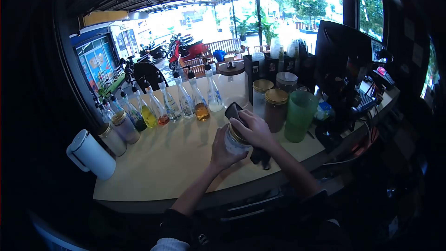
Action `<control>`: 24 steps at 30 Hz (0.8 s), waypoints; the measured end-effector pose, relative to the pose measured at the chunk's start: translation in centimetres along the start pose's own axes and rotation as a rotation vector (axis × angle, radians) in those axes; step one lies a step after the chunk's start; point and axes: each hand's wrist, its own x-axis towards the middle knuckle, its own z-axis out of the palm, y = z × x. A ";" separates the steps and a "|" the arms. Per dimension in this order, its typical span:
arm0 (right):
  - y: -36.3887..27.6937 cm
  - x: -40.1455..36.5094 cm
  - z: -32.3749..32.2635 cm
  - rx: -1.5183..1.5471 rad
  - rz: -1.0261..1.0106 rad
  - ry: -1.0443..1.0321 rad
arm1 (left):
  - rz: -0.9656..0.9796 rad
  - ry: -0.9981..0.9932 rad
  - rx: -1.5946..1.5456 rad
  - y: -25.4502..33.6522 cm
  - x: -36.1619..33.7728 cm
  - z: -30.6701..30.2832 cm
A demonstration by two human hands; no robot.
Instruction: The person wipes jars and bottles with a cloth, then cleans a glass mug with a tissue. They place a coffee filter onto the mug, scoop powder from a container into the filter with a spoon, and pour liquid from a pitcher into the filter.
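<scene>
My left hand (pixel 224 151) is wrapped around the side of a clear jar (pixel 237 148) with a gold rim and pale contents. The jar leans a little and sits low over the front part of the counter (pixel 176 167). Over its top lies my right hand (pixel 254 132), covering much of the gold rim. A dark, rounded-rectangular object (pixel 233 109) with a paler edge sticks out from between that hand's thumb and fingers; its kind does not show. Just right of the jar, a black crumpled-looking item (pixel 261 158) lies at the counter's front edge.
Several pump-top syrup bottles (pixel 202 109) line the back of the counter. At left stand a white jug (pixel 92 155) and lidded jars (pixel 113 139). To the right are gold-lidded jars (pixel 276 111), a green pitcher (pixel 299 118), a cup holder (pixel 260 72) and a dark monitor (pixel 344 60).
</scene>
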 end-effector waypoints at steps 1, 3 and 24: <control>-0.6 -0.4 0.8 -0.075 -0.035 0.070 | -0.080 -0.012 0.045 0.2 -0.1 -0.3; -1.5 -1.8 3.2 -0.397 -0.248 0.256 | -0.022 -0.097 0.173 -2.7 -0.9 -0.3; 7.6 -5.2 9.3 0.270 -0.024 0.659 | -0.139 0.056 -0.551 3.8 0.9 0.0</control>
